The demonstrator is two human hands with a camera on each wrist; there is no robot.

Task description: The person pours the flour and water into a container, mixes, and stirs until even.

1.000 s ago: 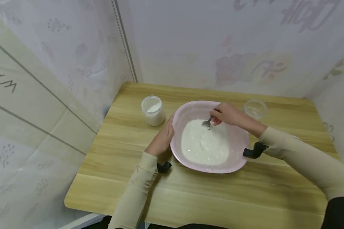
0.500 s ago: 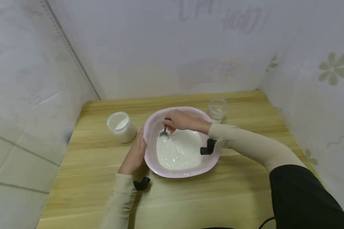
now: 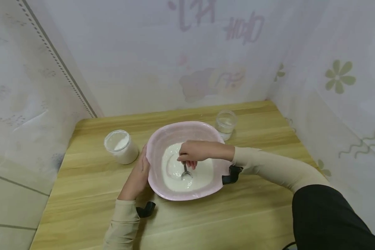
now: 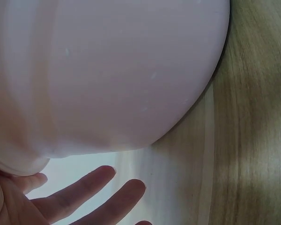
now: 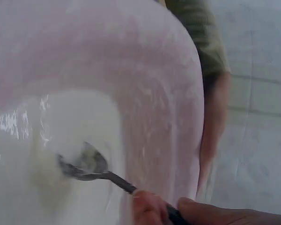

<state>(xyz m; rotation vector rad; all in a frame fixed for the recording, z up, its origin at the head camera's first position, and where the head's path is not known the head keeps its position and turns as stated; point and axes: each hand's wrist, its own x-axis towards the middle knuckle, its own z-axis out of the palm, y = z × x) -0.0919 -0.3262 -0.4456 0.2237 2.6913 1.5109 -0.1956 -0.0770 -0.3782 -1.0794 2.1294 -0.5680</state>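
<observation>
A pink basin (image 3: 187, 128) sits on the wooden table, holding a thick white liquid (image 3: 203, 173). My right hand (image 3: 193, 151) reaches over it and grips a metal spoon (image 3: 186, 174), whose bowl dips at the liquid's surface. In the right wrist view, white residue coats the spoon (image 5: 86, 164). My left hand (image 3: 139, 175) rests against the basin's left side at the rim. Its fingers (image 4: 91, 187) are extended and spread below the basin's outer wall (image 4: 112, 79) in the left wrist view.
Left of the basin stands a clear jar of white powder (image 3: 125, 151). A clear cup (image 3: 226, 125) is behind the basin's right corner. Patterned sheets (image 3: 137, 52) hang behind and beside the table (image 3: 90, 180).
My right hand has swept the spoon from the far part of the liquid toward its near middle. The left hand stays at the rim. The head view has shifted right.
</observation>
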